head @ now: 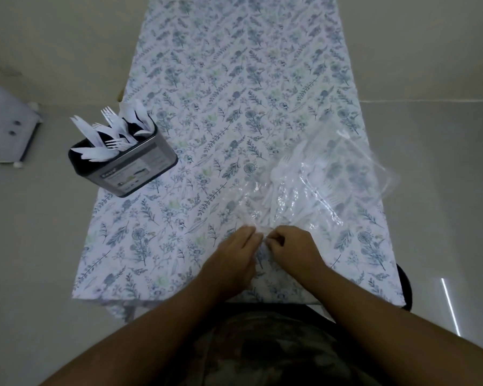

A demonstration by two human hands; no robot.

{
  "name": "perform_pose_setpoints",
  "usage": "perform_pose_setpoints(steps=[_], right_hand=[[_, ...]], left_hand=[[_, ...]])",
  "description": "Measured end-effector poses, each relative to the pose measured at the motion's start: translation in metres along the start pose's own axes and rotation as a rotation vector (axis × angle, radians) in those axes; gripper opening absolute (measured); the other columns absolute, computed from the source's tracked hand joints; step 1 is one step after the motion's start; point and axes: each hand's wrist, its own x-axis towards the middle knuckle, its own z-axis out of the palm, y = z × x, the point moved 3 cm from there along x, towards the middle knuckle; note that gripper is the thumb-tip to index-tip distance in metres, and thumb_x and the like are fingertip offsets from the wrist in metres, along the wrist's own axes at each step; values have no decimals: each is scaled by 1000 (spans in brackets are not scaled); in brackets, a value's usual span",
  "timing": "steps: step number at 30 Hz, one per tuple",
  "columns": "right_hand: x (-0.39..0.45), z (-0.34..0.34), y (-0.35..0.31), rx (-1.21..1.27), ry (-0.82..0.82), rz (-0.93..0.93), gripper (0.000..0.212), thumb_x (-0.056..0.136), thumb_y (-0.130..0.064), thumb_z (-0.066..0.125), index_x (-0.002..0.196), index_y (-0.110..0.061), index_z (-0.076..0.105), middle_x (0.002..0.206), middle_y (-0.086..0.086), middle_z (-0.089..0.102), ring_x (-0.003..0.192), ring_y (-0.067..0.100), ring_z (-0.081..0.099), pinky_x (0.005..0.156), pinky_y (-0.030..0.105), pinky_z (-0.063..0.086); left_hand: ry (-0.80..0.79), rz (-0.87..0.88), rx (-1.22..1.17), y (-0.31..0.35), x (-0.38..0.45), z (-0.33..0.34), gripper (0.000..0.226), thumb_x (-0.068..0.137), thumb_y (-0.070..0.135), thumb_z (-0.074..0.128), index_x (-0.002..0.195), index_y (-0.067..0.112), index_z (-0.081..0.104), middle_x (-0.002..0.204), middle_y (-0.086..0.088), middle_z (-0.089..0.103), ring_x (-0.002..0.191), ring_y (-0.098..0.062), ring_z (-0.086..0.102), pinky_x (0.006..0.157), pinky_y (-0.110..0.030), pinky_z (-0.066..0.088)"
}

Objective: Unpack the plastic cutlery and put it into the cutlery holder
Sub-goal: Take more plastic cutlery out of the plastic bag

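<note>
A clear plastic bag [326,174] lies on the right half of the table, with white plastic cutlery [296,171] showing through it. Its near end is bunched between my hands. My left hand [234,257] and my right hand [293,246] meet at that end, both pinching the plastic. A dark metal cutlery holder [134,165] stands at the table's left edge. Several white forks and knives [115,132] stick out of its top.
The table carries a white cloth with a blue floral print [234,79]. Pale floor surrounds it. A grey object [6,126] lies on the floor at the far left. A dark round shape [405,285] shows at the table's near right corner.
</note>
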Motion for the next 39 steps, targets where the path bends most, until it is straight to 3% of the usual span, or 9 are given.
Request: perform_pose_setpoints(steps=[7,13,19,23,26,29,32,36,39], right_hand=[[6,-2,0,111,25,186,9,93,-22,69,91,-18,76,76,-15,64,70,-3,56,61,6,35],[-6,-8,-6,206,149,186,9,96,-20,67,88,-22,72,80,-8,68,75,3,60,65,12,42],[-14,-27,-15,243,301,105,13,97,-17,63,86,-22,69,82,-7,68,78,3,61,66,7,42],[-12,-27,-23,77,179,42,12,97,-16,60,98,-21,72,86,-6,70,77,6,64,73,20,49],[-4,-23,-29,-120,62,-19,25,97,-16,59,116,-17,74,106,2,68,93,15,66,87,27,52],[1,-18,-33,-193,43,-30,18,95,-19,62,104,-15,77,103,4,66,92,19,67,83,30,54],[1,-19,-39,-196,41,-50,12,92,-20,67,86,-13,74,88,1,65,79,17,65,72,32,54],[-4,-51,-44,-27,239,-31,17,90,-16,67,73,-15,63,77,-2,64,70,12,61,63,27,49],[-6,-75,-45,59,378,-23,18,88,-16,67,72,-18,60,77,-2,63,72,11,59,63,23,46]], left_hand=[[-86,4,153,0,-6,2,67,92,30,43,155,10,27,164,-17,17,150,-34,20,119,-44,21],[-105,17,237,0,-4,-3,63,89,31,53,146,8,42,156,-19,35,147,-36,28,119,-46,20],[-134,43,309,7,1,-6,63,96,31,44,150,1,30,164,-20,14,153,-34,1,121,-44,-3],[-209,76,343,8,1,-8,67,98,34,43,153,2,22,163,-20,16,153,-33,3,123,-46,4],[-234,70,305,6,1,-9,71,96,31,50,156,11,17,162,-18,22,152,-35,9,122,-48,10],[-256,78,302,7,3,-9,78,91,26,55,157,18,13,159,-21,25,150,-41,13,120,-52,18],[-288,54,288,7,2,-11,80,92,31,56,157,23,10,162,-22,14,151,-41,9,120,-53,18],[-295,1,296,2,-2,-15,76,94,40,54,156,31,12,166,-17,3,152,-40,4,120,-53,13],[-296,11,350,6,-1,-14,78,92,42,53,157,26,12,165,-21,4,152,-37,-1,121,-52,7]])
